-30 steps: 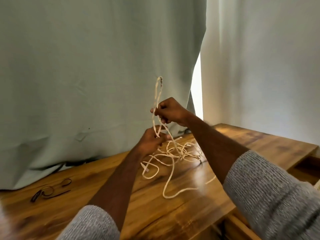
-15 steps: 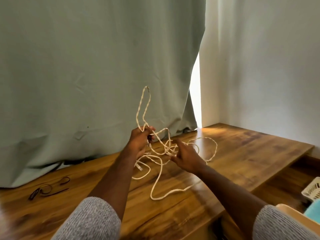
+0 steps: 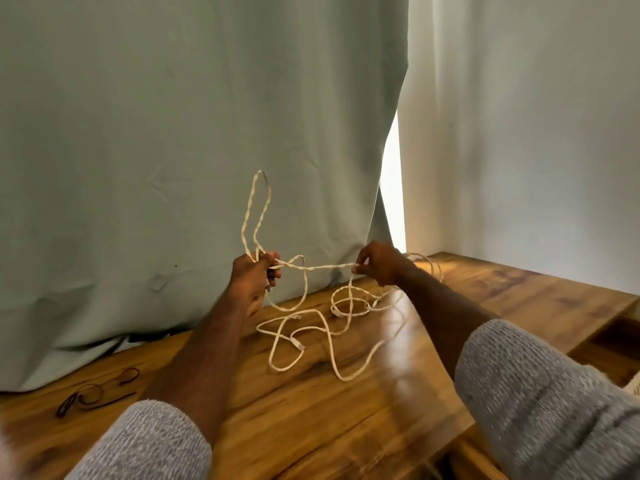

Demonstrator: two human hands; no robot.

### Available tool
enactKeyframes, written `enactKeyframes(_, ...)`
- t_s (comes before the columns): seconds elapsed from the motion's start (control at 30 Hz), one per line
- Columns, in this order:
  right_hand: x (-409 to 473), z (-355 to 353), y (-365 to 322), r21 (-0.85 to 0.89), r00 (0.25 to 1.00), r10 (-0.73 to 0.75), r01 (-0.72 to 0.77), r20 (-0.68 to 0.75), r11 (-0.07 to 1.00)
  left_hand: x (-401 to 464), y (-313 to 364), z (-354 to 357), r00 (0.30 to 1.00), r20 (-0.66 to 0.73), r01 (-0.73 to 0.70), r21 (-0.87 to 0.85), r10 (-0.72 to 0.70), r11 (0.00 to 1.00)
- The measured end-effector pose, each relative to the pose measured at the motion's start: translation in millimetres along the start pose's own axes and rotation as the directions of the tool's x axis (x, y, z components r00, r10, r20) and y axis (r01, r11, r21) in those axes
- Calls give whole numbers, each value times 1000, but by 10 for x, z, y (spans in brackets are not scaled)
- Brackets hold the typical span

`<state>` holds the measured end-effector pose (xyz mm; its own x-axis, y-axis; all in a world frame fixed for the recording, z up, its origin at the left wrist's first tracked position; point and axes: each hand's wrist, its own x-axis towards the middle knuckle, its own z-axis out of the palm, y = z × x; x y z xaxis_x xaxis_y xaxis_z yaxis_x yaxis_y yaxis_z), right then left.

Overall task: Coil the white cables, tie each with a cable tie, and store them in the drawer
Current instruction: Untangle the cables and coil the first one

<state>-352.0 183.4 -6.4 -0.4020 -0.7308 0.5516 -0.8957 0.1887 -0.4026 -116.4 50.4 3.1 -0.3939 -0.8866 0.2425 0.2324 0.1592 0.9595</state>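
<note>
A long white cable (image 3: 322,268) stretches taut between my two hands above the wooden table (image 3: 311,417). My left hand (image 3: 254,275) grips a folded loop of it that stands upright above my fist. My right hand (image 3: 379,263) pinches the cable farther right. The rest of the cable lies in loose tangled loops on the table below and between my hands, with white plug ends showing among them. Dark cable ties (image 3: 97,393) lie on the table at the far left. An open drawer (image 3: 613,344) shows at the right edge.
A pale green curtain (image 3: 194,140) hangs right behind the table, with a bright gap beside a white wall (image 3: 519,133). A white basket corner (image 3: 633,386) peeks in at the right edge, near the drawer.
My right hand came down from above the left, took the cable among the loops, then rose and moved right, drawing a length of it taut. The left hand kept its upright loop.
</note>
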Motion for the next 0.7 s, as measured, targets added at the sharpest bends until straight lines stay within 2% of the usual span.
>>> enactKeyframes(0.1, 36, -76, -31, 60, 998, 23, -19, -56, 998, 30, -66, 14, 1000, -6, 4, 51, -4, 999)
enactKeyframes(0.17, 23, -84, -25, 67, 999, 40, -41, 19, 997, 28, -75, 21, 1000, -16, 5, 55, -4, 998)
enactKeyframes(0.27, -63, -76, -10, 178, 987, 149, -158, 60, 971, 32, -48, 37, 999, -31, -7, 24, 8, 1000)
enactKeyframes(0.33, -85, -50, -8, 190, 971, 199, -223, 135, 956, 38, 5, 51, 998, -57, -43, -32, 41, 999)
enactKeyframes(0.43, -139, 64, 19, 9, 908, 247, -265, 338, 964, 39, 116, 65, 991, -103, -97, -94, 88, 991)
enactKeyframes(0.53, -203, 159, 125, -216, 875, 288, -218, 389, 952, 90, 169, -1, 984, -141, -123, -108, 107, 987)
enactKeyframes(0.6, -192, 145, 159, -159, 886, 263, -218, 382, 963, 126, 133, -72, 982, -138, -124, 22, 126, 992)
enactKeyframes(0.7, -86, 15, 132, 65, 935, 180, -209, 306, 976, 138, -3, -122, 989, -64, -113, 233, 132, 966)
